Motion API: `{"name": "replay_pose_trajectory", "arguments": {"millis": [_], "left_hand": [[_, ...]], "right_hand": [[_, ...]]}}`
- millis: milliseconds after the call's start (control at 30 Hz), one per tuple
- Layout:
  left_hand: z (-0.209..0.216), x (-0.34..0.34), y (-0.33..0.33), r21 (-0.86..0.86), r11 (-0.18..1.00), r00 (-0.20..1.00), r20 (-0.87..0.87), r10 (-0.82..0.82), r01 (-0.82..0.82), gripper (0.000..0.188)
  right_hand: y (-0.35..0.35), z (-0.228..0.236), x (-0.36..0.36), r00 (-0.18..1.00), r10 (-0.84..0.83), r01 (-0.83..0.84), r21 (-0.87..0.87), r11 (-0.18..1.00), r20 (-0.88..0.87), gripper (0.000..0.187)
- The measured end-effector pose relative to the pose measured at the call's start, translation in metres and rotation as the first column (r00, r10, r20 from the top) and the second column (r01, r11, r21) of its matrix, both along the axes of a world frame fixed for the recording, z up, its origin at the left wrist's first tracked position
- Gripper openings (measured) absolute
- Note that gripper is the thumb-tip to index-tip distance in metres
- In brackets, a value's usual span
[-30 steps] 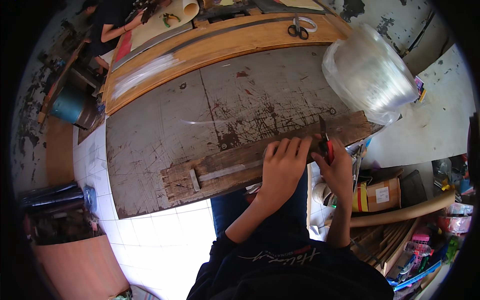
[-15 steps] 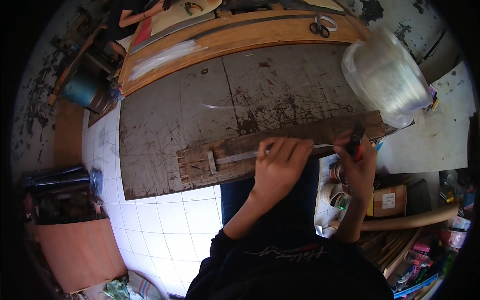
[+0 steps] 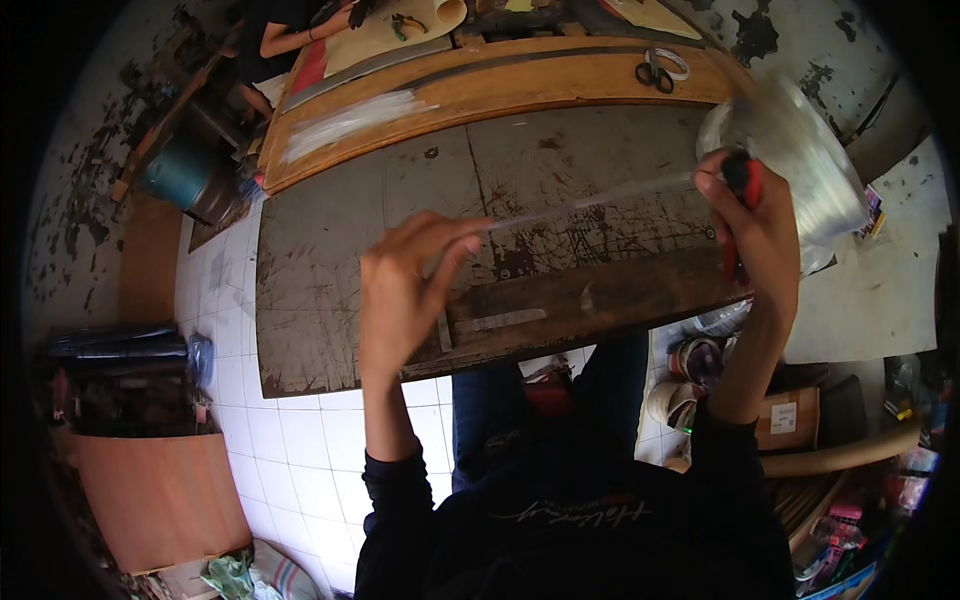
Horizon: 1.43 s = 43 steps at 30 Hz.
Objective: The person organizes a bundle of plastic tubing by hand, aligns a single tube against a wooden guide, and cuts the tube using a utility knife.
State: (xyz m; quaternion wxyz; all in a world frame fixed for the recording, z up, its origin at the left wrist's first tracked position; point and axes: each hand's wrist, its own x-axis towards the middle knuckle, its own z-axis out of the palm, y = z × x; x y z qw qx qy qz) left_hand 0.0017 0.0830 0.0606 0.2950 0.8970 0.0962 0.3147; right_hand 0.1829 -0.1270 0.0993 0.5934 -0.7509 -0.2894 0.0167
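My left hand (image 3: 405,285) pinches one end of a thin clear strip (image 3: 590,200) between thumb and fingers, above the dark scratched table. The strip runs taut and slightly blurred across to my right hand (image 3: 755,220), near the clear roll. Fingers of that hand are closed round a red-and-black hand tool (image 3: 744,178), whose exact kind is hard to make out. The strip's far end meets its thumb and fingertips. Below both hands lies a worn wooden board (image 3: 640,285) along the table's near edge, bearing a small upright stop (image 3: 444,332) and a pale straight mark or strip (image 3: 508,320).
A big plastic-wrapped clear roll (image 3: 800,150) stands at the table's right end. On the wooden bench behind lie a bundle of clear strips (image 3: 355,122), scissors (image 3: 655,75) and a tape roll (image 3: 672,65). Another person's arm (image 3: 290,38) rests near green-handled pliers (image 3: 405,25).
Both hands have risen off the board and moved apart, the left going left and the right going up and right. The strip is now stretched between them in the air.
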Motion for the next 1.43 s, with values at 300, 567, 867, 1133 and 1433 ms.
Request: {"name": "replay_pose_trajectory", "arguments": {"millis": [300,567,867,1133,1433], "left_hand": [[-0.029,-0.014,0.052,0.281,0.942,0.951,-0.188,0.244,-0.186,0.027],[-0.040,-0.078,-0.003,0.011,0.915,0.912,-0.079,0.403,-0.403,0.019],[-0.037,-0.098,-0.019,0.049,0.899,0.900,-0.021,0.436,-0.434,0.011],[-0.043,-0.111,-0.021,0.072,0.862,0.864,-0.008,0.503,-0.502,0.010],[-0.048,-0.123,-0.020,0.087,0.831,0.834,-0.004,0.551,-0.549,0.011]], "right_hand": [[-0.046,-0.070,0.019,0.874,-0.409,0.440,-0.070,0.895,0.261,0.017],[-0.193,-0.160,0.105,0.519,-0.852,0.847,0.173,0.503,-0.068,0.029],[-0.198,-0.103,0.098,0.679,-0.663,0.732,0.356,0.581,-0.315,0.018],[-0.338,0.007,0.293,0.855,-0.427,0.518,0.498,0.695,-0.294,0.022],[-0.361,0.155,0.369,0.931,-0.306,0.362,0.388,0.848,-0.200,0.017]]}}
